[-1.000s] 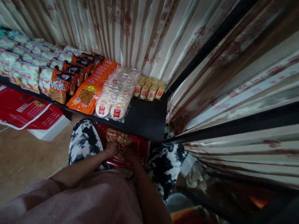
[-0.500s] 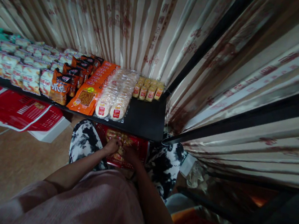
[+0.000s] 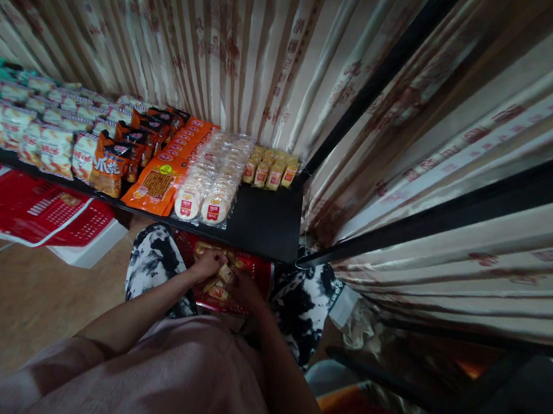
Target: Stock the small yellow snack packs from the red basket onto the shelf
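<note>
Between my knees lies a red bag [image 3: 262,274] with several small yellow-wrapped snack packets in and on it. My left hand [image 3: 209,263] is closed, its fingertips pinching the upper end of one snack packet [image 3: 226,273]. My right hand [image 3: 245,290] is dark and lies against the same packet from the other side, its fingers curled in and partly hidden. Another yellow packet [image 3: 218,292] rests just below them. On the black shelf [image 3: 268,223] above my hands, yellow snack packets [image 3: 274,175] stand in rows near the right end.
Left along the shelf are round rice crackers [image 3: 203,188], an orange snack bag [image 3: 154,182], orange-black bags [image 3: 109,170] and white bags [image 3: 57,146]. A red carrier bag [image 3: 44,209] lies below. Black poles [image 3: 389,66] and a curtain [image 3: 256,43] bound the right and back.
My hands have drawn slightly apart, and a yellow snack packet now shows between them. The view has shifted a little; the shelf goods look unchanged.
</note>
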The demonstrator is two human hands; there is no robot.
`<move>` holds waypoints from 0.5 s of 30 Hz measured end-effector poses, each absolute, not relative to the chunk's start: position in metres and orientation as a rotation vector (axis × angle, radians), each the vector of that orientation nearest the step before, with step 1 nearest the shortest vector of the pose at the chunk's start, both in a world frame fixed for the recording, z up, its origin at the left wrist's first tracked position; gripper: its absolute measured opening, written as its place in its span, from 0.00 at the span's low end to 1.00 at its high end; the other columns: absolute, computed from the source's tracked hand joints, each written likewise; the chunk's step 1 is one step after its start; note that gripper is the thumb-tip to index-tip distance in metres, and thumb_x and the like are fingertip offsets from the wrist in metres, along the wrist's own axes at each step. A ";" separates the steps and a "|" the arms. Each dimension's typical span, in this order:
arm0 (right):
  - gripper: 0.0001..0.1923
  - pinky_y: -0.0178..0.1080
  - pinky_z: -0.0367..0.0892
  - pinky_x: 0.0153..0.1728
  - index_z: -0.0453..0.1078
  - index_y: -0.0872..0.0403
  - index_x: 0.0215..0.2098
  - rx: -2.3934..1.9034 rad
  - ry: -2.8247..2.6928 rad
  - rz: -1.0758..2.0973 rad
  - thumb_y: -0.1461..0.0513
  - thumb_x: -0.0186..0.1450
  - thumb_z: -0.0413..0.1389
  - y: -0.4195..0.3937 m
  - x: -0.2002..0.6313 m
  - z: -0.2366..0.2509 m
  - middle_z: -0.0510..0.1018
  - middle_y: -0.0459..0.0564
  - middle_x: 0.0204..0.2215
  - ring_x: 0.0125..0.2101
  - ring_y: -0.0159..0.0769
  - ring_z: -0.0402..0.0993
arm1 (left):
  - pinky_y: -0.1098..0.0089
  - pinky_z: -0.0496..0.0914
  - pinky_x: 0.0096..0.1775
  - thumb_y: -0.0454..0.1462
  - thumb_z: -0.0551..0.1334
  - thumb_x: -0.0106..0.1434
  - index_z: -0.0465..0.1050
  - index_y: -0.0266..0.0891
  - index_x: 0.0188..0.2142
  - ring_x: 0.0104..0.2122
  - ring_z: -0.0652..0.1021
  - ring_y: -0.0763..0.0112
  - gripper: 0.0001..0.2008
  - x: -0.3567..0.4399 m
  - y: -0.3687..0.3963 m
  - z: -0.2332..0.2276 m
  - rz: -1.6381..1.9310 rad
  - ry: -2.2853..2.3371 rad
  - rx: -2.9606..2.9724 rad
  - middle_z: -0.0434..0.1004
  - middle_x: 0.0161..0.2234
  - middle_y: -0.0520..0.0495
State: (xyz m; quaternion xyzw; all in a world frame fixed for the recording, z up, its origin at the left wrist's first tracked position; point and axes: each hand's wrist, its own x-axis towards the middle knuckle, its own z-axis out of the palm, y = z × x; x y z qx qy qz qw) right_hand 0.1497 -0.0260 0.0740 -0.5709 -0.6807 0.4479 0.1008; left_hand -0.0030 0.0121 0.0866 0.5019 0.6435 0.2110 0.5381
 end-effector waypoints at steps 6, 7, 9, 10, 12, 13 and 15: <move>0.27 0.40 0.61 0.51 0.63 0.56 0.53 -1.660 -1.880 1.304 0.64 0.54 0.57 -0.027 0.160 0.092 0.70 0.55 0.51 0.50 0.39 0.67 | 0.75 0.66 0.30 0.29 0.55 0.55 0.70 0.34 0.27 0.25 0.72 0.75 0.06 -0.003 0.008 0.092 0.594 1.454 0.986 0.73 0.25 0.49; 0.27 0.41 0.60 0.51 0.63 0.55 0.53 -1.657 -1.856 1.313 0.64 0.54 0.57 -0.027 0.161 0.097 0.71 0.54 0.51 0.50 0.39 0.67 | 0.75 0.66 0.30 0.30 0.55 0.55 0.70 0.34 0.27 0.26 0.72 0.75 0.05 -0.003 0.007 0.093 0.607 1.441 0.959 0.73 0.25 0.49; 0.26 0.42 0.61 0.51 0.64 0.55 0.52 -1.648 -1.819 1.324 0.63 0.55 0.57 -0.027 0.164 0.106 0.72 0.54 0.50 0.49 0.39 0.68 | 0.74 0.67 0.31 0.31 0.56 0.55 0.69 0.35 0.26 0.26 0.73 0.74 0.05 -0.003 0.004 0.096 0.623 1.430 0.922 0.74 0.26 0.49; 0.26 0.42 0.61 0.51 0.64 0.55 0.52 -1.641 -1.809 1.320 0.62 0.55 0.57 -0.027 0.166 0.110 0.72 0.54 0.49 0.49 0.39 0.68 | 0.74 0.67 0.32 0.31 0.56 0.55 0.69 0.35 0.26 0.27 0.73 0.74 0.05 -0.003 0.003 0.097 0.625 1.433 0.909 0.74 0.26 0.49; 0.26 0.42 0.61 0.51 0.64 0.57 0.52 -1.634 -1.786 1.304 0.61 0.55 0.58 -0.026 0.168 0.117 0.72 0.56 0.49 0.49 0.39 0.68 | 0.73 0.67 0.33 0.32 0.56 0.54 0.69 0.35 0.26 0.27 0.73 0.73 0.05 -0.003 0.001 0.098 0.627 1.440 0.887 0.74 0.25 0.50; 0.27 0.42 0.62 0.50 0.64 0.58 0.52 -1.631 -1.771 1.305 0.60 0.55 0.58 -0.026 0.169 0.120 0.71 0.56 0.49 0.49 0.39 0.68 | 0.73 0.67 0.33 0.31 0.56 0.54 0.69 0.36 0.25 0.27 0.73 0.73 0.04 -0.003 0.000 0.098 0.634 1.441 0.875 0.74 0.25 0.50; 0.26 0.42 0.62 0.50 0.64 0.58 0.52 -1.618 -1.740 1.313 0.60 0.55 0.57 -0.026 0.171 0.123 0.71 0.56 0.49 0.49 0.39 0.68 | 0.74 0.66 0.33 0.30 0.55 0.54 0.68 0.36 0.25 0.27 0.72 0.74 0.04 -0.002 -0.001 0.097 0.654 1.430 0.841 0.73 0.25 0.51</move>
